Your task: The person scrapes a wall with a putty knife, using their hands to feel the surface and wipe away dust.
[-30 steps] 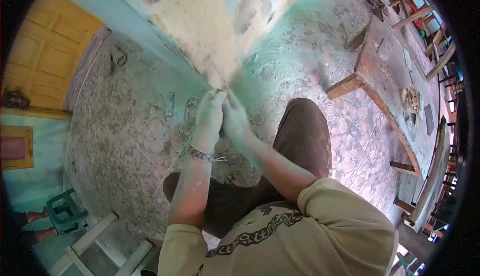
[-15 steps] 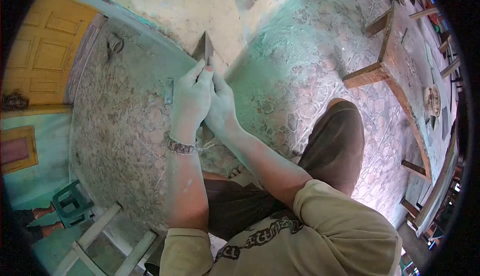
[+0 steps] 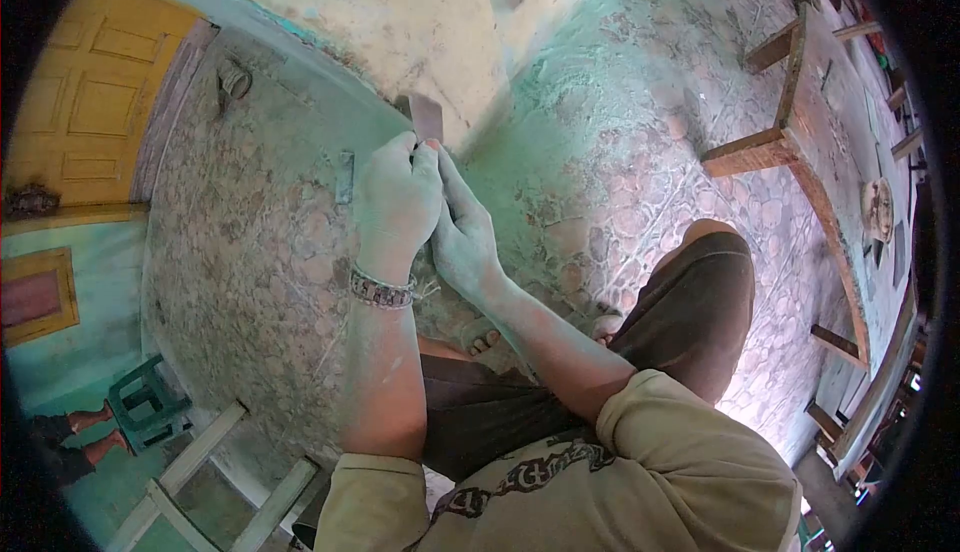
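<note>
Dust coats both of my hands, which are pressed together in front of me. My left hand (image 3: 398,192), above a woven bracelet (image 3: 381,288), is closed round the handle end of a flat metal scraper (image 3: 427,120). Against it, my right hand (image 3: 466,239) is closed on the same tool; the handle is hidden by the fingers. The scraper's blade lies at the lower part of a peeling cream wall (image 3: 400,27), close to its corner.
A small flat block (image 3: 345,178) lies on the stone floor (image 3: 240,252). A wooden table (image 3: 835,152) stands at right. At lower left are a green stool (image 3: 148,404), a person's legs (image 3: 98,432) and a wooden frame (image 3: 200,447). A yellow door (image 3: 100,82) is at upper left.
Both hands have moved slightly down and right with the scraper. Its blade has turned, from a pointed outline to a broad face.
</note>
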Available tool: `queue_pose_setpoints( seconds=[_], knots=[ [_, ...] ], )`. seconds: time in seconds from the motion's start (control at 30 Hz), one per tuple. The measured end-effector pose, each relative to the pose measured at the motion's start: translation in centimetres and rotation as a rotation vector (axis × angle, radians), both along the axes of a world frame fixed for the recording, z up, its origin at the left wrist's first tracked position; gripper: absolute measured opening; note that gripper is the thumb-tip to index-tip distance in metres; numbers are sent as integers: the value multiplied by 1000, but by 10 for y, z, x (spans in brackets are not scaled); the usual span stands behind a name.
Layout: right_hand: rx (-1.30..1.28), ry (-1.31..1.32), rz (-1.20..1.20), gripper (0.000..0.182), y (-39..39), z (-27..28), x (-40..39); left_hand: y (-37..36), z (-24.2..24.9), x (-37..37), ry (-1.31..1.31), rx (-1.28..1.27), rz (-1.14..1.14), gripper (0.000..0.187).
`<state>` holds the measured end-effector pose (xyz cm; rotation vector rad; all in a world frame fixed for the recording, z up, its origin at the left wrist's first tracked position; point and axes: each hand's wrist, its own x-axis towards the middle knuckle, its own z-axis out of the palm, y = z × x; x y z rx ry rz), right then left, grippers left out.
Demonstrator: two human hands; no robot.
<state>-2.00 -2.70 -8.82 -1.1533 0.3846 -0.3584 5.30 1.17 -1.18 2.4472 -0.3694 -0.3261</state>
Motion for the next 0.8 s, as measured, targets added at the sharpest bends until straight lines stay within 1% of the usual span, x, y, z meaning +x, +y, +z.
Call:
queue_pose_setpoints(
  seconds=[0.07,0.1,0.13,0.2,0.23,0.3,0.33,0.37,0.4,0.43,0.5,0.53,0.57,0.6,0.63,0.67,0.73,0.8],
  knots=[
    [44,-45,-80,51,10,-31,3,2,-8,3,-73,75,-48,27],
    [157,-50,-76,50,7,-29,5,3,-9,4,-110,112,-69,27],
    [271,-54,-77,49,5,-27,7,2,-9,4,-71,109,-77,27],
    [655,-12,28,46,-11,-21,1,0,-9,1,16,102,-91,26],
    [640,19,65,30,-13,-28,3,0,-12,1,2,106,-91,26],
    [689,44,131,26,-15,-26,3,-1,-16,4,-28,116,-95,26],
    [714,53,163,25,-16,-24,3,-1,-16,5,2,131,-72,25],
    [752,48,134,25,-16,-23,4,-1,-14,7,30,146,-50,25],
    [791,44,105,25,-14,-22,6,-1,-12,9,59,162,-27,24],
    [831,41,75,25,-11,-22,7,0,-10,8,103,98,4,24],
    [870,127,31,27,0,-33,14,2,-9,6,190,-37,62,24],
    [890,172,8,29,7,-38,18,6,-15,9,177,-78,48,22],
    [838,177,-51,30,16,-42,25,13,-24,13,164,-115,36,20],
    [940,214,-60,33,17,-26,27,19,-27,15,150,-150,26,19],
    [981,252,-11,36,22,-30,28,23,-27,16,178,-190,61,18],
    [1022,285,41,38,27,-34,30,28,-29,20,129,-178,75,18],
    [981,252,6,40,37,-33,29,37,-34,26,36,-146,100,20],
    [927,229,9,43,38,-33,31,42,-38,26,100,-233,74,21]
  ],
)
